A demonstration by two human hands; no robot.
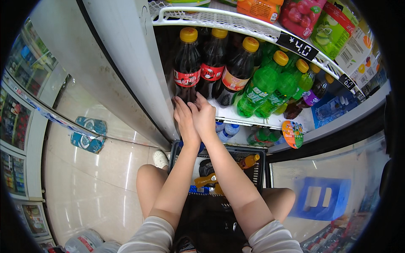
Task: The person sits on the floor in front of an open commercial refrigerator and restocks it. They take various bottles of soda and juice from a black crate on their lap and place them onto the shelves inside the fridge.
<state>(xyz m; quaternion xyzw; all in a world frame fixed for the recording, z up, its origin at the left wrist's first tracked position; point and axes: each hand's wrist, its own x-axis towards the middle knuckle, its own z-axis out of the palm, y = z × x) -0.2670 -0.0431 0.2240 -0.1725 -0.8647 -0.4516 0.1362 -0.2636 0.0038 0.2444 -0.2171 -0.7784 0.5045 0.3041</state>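
Note:
My left hand (184, 119) reaches to the foot of the leftmost cola bottle (187, 63), its fingers stretched out together. Pressed close beside it, my right hand (204, 115) has bent fingers at the same bottle's lower right side. The fingers hide the bottle's base, so a firm grip cannot be made out. This bottle has a yellow cap and a red label and stands upright on the white cooler shelf (226, 113). To its right stand another red-labelled cola bottle (212, 60) and a dark drink bottle with an orange-pink label (237, 74).
Green soda bottles (262, 85) lean further right. Above runs a white wire shelf rim (218, 19) with price tags. Below my forearms sits a dark shopping basket (261, 170) holding several bottles. A cooler door (322, 158) stands at the right; a pillar (133, 63) rises at the left.

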